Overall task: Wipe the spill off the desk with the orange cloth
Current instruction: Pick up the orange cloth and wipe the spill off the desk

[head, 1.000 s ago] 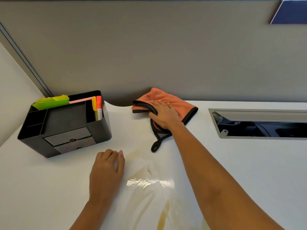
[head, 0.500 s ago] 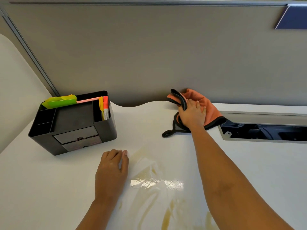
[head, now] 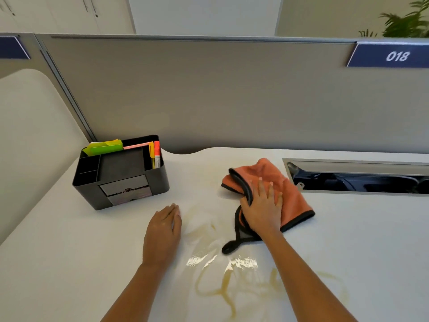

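Your right hand (head: 261,208) is lying palm-down on the orange cloth (head: 292,194), fingers spread flat and pressing it onto the white bench (head: 69,263); the thumb side is overlapping the cloth's dark trimmed edge, so the hand is opened out and not gripping anything; the cloth is sitting crumpled toward the far edge of the bench, right of centre, just beside the near-left corner of the cable hatch (head: 357,177) that is standing open in the bench top; a black hanging loop (head: 229,247) is trailing from the cloth's near side and reaching the upper part of the spill (head: 222,287).

Your left hand (head: 163,231) is resting flat on the bench with fingers together and extended, empty, its fingertips pointing toward the far edge; it is lying just at the left margin of the spill, well apart from the cloth.

The spill is spreading as yellowish-brown streaks and a glossy wet patch between your two forearms and on toward the near edge, with a fainter trace running to the right of your right forearm.

A black desk organiser (head: 120,175) is standing near the far left corner of the bench, holding green sticky notes (head: 104,147) and an orange highlighter (head: 157,154); behind the bench a grey partition (head: 209,94) is carrying a blue label (head: 392,56) reading 018.
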